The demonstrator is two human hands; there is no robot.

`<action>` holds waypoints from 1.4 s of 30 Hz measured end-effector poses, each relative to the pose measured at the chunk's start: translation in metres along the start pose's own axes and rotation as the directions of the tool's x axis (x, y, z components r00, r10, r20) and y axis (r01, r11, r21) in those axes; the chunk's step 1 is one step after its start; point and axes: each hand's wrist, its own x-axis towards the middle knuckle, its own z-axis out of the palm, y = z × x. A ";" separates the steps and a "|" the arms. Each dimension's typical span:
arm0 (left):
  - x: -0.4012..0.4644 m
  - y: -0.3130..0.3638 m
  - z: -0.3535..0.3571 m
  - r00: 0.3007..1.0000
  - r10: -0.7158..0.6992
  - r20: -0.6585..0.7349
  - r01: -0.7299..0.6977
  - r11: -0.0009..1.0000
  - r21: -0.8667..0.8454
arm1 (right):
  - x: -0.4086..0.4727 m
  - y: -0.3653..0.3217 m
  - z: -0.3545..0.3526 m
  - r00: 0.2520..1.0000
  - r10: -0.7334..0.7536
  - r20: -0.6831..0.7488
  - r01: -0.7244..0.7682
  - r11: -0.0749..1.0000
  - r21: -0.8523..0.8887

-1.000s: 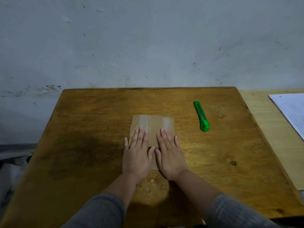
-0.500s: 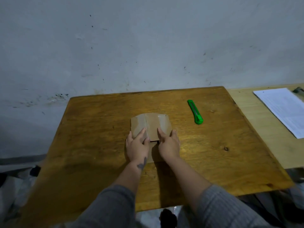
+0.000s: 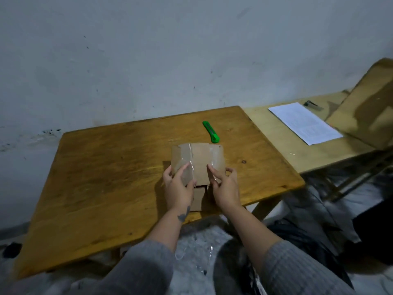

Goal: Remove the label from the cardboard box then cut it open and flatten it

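The flattened brown cardboard box [image 3: 198, 160], with strips of clear tape on it, is tilted up off the wooden table [image 3: 106, 173]. My left hand [image 3: 178, 186] grips its lower left edge and my right hand [image 3: 225, 186] grips its lower right edge. The box's lower flaps hang behind and between my hands. A green utility knife [image 3: 210, 132] lies on the table just beyond the box, apart from both hands.
A lighter wooden bench [image 3: 282, 143] adjoins the table on the right, carrying a white printed sheet [image 3: 304, 125], a small metal object [image 3: 312, 104] and a leaning cardboard piece [image 3: 368, 107]. Crumpled plastic and dark material lie on the floor near the table's front edge.
My hands went from pressing the cardboard flat on the table to gripping its near edges and lifting it up. The camera view has pulled back and swung to the right.
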 end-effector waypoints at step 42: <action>-0.229 -0.262 0.508 0.651 -0.453 0.609 0.120 0.854 0.506 | -0.054 0.638 -0.046 0.711 0.566 0.416 -0.522 0.822 -0.227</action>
